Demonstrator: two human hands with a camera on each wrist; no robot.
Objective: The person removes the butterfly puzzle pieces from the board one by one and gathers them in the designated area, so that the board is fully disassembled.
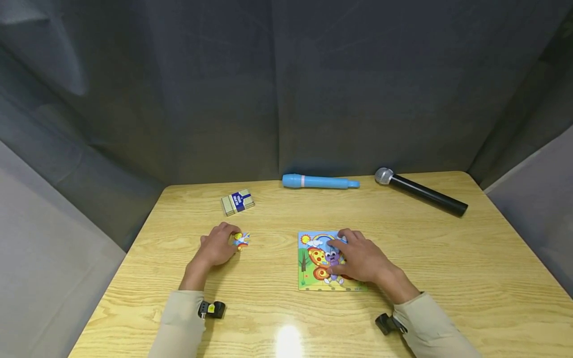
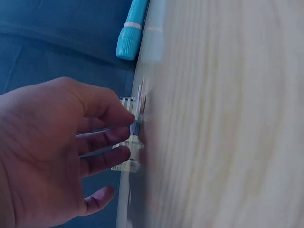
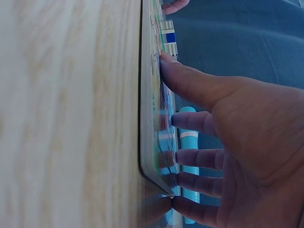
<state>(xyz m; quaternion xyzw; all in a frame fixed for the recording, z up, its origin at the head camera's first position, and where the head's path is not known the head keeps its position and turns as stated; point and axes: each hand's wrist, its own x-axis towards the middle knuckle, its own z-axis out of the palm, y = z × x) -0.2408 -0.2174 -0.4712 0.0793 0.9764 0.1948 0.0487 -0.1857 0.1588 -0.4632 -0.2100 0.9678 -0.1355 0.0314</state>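
Note:
At the left, my left hand point(image 1: 218, 246) pinches a small colourful puzzle piece point(image 1: 243, 240) between thumb and fingers, low over the wooden table. From the left wrist view, the thumb and fingertips of the left hand point(image 2: 52, 147) meet at the piece's edge, and the piece is seen nearly edge-on. My right hand point(image 1: 364, 258) lies over the right part of a square butterfly puzzle board point(image 1: 309, 278), covering some of the picture. Spread, fairly straight fingers of the right hand point(image 3: 256, 137) touch the board's face in the right wrist view.
Behind the left hand lies a banded pack of thin sticks point(image 1: 238, 202) with a blue label. A blue toy microphone point(image 1: 320, 182) and a black microphone with a silver head point(image 1: 425, 193) lie along the table's back edge. Dark curtain point(image 1: 277, 89) hangs behind the table.

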